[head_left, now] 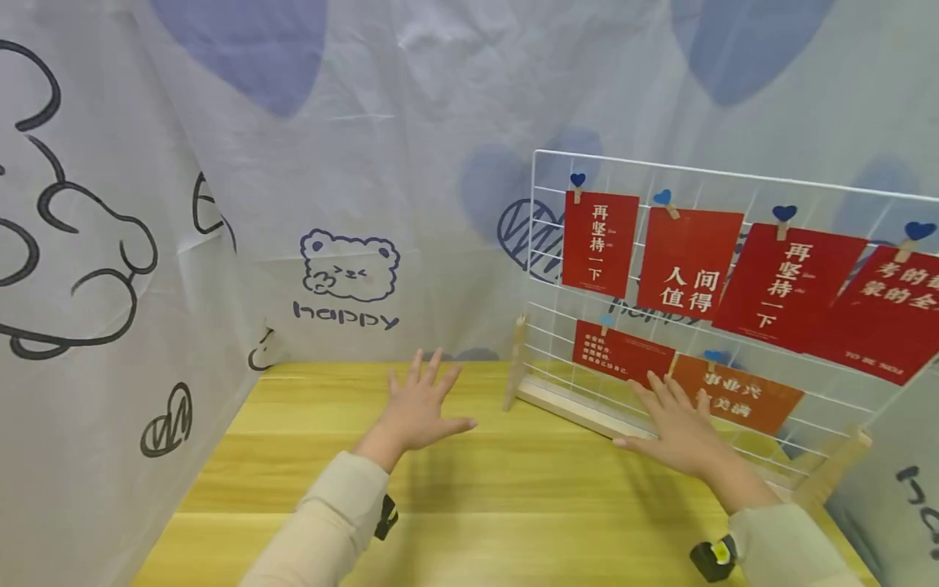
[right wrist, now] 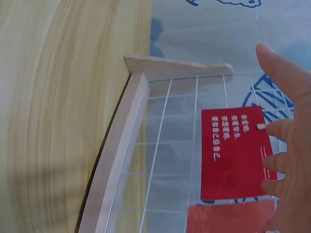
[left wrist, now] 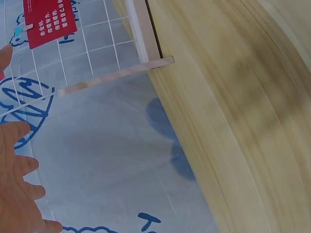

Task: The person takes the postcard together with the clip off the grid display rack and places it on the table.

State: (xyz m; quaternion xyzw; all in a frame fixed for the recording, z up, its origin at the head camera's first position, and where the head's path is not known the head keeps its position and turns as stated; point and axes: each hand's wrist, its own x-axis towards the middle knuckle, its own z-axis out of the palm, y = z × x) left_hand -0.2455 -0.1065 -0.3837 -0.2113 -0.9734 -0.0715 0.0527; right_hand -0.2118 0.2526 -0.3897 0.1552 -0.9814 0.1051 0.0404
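My left hand (head_left: 421, 412) is held over the table with fingers spread and holds nothing. My right hand (head_left: 678, 428), also spread and bare, overlaps the lower part of a white wire grid rack (head_left: 546, 342) in the head view. Two cards hang low on that grid: a small red card (right wrist: 238, 153) and an orange card (head_left: 734, 395) partly covered by my right fingers. Above them a row of red cards (head_left: 601, 244) is held by wooden clips with blue hearts (head_left: 784, 214). In the left wrist view, my left fingers (left wrist: 19, 165) show at the edge.
The rack stands on a pale wooden base (right wrist: 114, 150) with a wooden foot (head_left: 516, 363) at its left end. Under my hands lies a wood-grain table (head_left: 293, 489). A pale cloth (head_left: 440, 106) with cartoon drawings hangs behind and along the left side.
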